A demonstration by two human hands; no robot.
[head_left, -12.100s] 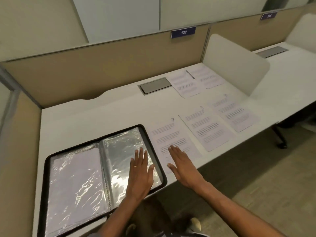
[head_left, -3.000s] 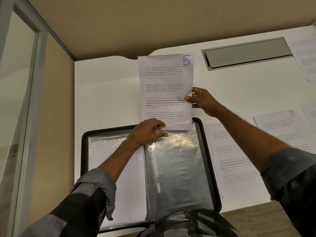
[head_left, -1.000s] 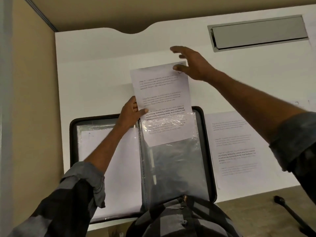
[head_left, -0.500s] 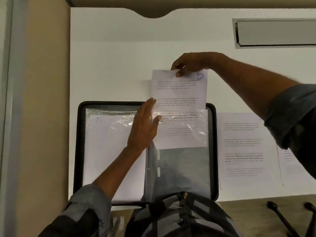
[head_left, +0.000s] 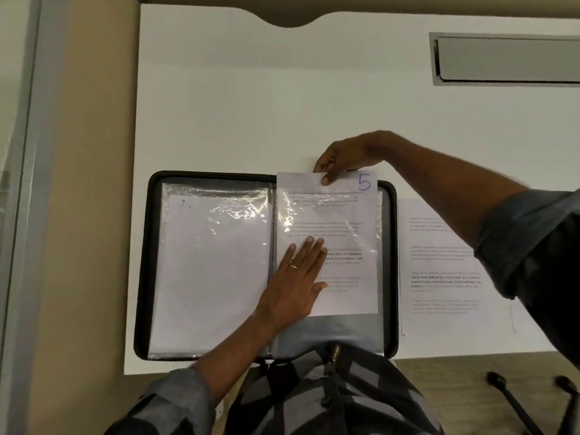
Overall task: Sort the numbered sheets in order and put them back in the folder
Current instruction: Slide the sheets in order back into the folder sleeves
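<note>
Sheet marked 5 (head_left: 332, 240) sits mostly inside the right plastic sleeve of the open black folder (head_left: 142, 265).

Person in a checked grey-and-dark shirt, wearing one ring.
The shirt (head_left: 370, 394) has broad checks of mid grey and near-black, with a small dark button (head_left: 325, 400) on the front placket. The left sleeve (head_left: 179, 403) and right sleeve (head_left: 533, 243) end in plain grey-blue cuffs, leaving the forearms bare. A thin gold ring (head_left: 293, 266) circles one finger of the left hand (head_left: 292, 293).
</note>
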